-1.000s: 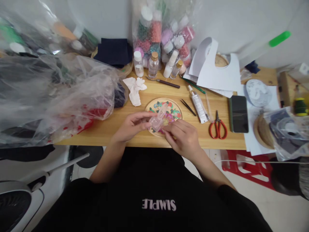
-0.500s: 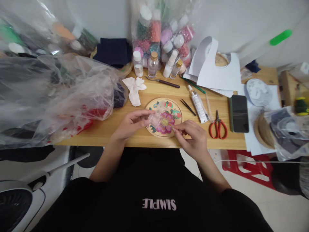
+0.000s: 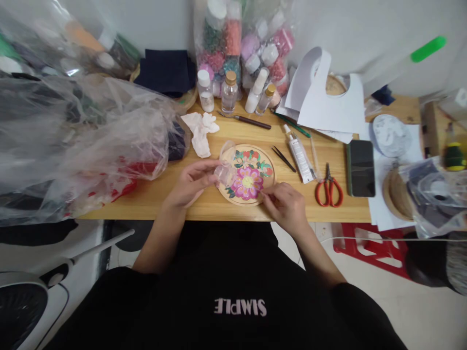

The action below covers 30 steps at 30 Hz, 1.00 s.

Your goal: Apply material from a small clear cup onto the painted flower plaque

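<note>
I had the left hand [image 3: 191, 182] closed on a small clear plastic box [image 3: 225, 167], thumb and fingers gripping it. The lid looked flipped up. The box sat over the left rim of the wooden disc [image 3: 251, 167], which lay flat near the front edge of the table [image 3: 160, 197], flower pattern up. My right hand [image 3: 286, 206] had its fingertips [image 3: 263, 193] pinched together at the disc's lower right rim; I couldn't tell if they held anything. Right of the disc: tweezers [image 3: 283, 159], then a glue tube [image 3: 299, 154], red scissors [image 3: 329, 187], and a phone [image 3: 360, 167] lying face up. A crumpled tissue [image 3: 200, 132] lay behind the left hand. Plastic bags [image 3: 91, 141] were piled on the table's left side.
</note>
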Each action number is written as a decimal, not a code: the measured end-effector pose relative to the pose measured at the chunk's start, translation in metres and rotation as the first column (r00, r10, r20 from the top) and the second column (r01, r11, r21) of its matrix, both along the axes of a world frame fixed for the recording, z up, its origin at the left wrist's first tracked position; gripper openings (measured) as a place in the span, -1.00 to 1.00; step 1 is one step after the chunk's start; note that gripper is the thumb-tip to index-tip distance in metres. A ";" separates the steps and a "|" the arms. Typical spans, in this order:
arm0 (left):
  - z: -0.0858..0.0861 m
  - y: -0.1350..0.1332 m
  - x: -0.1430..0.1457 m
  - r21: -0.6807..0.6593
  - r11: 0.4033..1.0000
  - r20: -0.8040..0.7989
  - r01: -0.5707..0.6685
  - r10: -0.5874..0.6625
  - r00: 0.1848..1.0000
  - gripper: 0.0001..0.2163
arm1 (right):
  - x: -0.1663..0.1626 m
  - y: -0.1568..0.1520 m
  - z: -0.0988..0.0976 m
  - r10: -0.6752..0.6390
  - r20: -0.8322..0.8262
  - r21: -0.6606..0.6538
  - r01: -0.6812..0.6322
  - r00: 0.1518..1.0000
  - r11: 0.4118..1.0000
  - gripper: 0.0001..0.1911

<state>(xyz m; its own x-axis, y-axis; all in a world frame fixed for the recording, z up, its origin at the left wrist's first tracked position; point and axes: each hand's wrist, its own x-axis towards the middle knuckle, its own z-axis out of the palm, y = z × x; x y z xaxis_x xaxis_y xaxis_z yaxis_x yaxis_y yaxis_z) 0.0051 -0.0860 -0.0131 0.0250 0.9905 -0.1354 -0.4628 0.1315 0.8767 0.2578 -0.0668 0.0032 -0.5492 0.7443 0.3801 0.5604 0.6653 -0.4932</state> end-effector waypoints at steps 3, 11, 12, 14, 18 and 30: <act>0.001 0.000 0.000 0.001 1.000 -0.006 0.005 -0.005 1.000 -0.73 | 0.000 0.000 -0.001 0.000 -0.007 -0.002 0.000 1.000 1.000 -0.88; -0.001 -0.001 -0.001 -0.020 1.000 -0.019 0.008 -0.008 1.000 -0.72 | 0.001 -0.001 0.000 -0.007 0.002 -0.038 0.007 1.000 0.999 -0.86; -0.001 -0.001 -0.001 -0.018 1.000 -0.015 0.011 -0.011 1.000 -0.73 | 0.001 -0.001 0.001 -0.009 0.005 -0.033 0.009 1.000 0.999 -0.86; -0.001 -0.002 0.000 -0.014 1.000 -0.009 0.010 -0.011 1.000 -0.73 | 0.002 -0.001 0.003 -0.009 0.000 -0.026 0.009 1.000 1.000 -0.86; -0.001 -0.001 0.001 -0.003 1.000 -0.002 -0.003 0.003 1.000 -0.74 | 0.000 -0.001 0.014 -0.024 -0.061 -0.018 0.023 0.998 1.000 -0.88; 0.004 -0.004 0.008 0.006 0.998 -0.127 0.056 -0.055 0.990 -0.75 | -0.035 0.001 0.043 0.130 -0.078 0.165 -0.116 0.988 0.979 -0.87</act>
<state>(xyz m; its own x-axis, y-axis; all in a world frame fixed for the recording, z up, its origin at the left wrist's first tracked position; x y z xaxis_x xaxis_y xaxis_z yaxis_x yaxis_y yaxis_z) 0.0128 -0.0905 -0.0090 0.0636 0.9892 -0.1319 -0.3398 0.1458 0.9291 0.2227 -0.0658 0.0459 -0.5917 0.5988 0.5398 0.4283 0.8007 -0.4189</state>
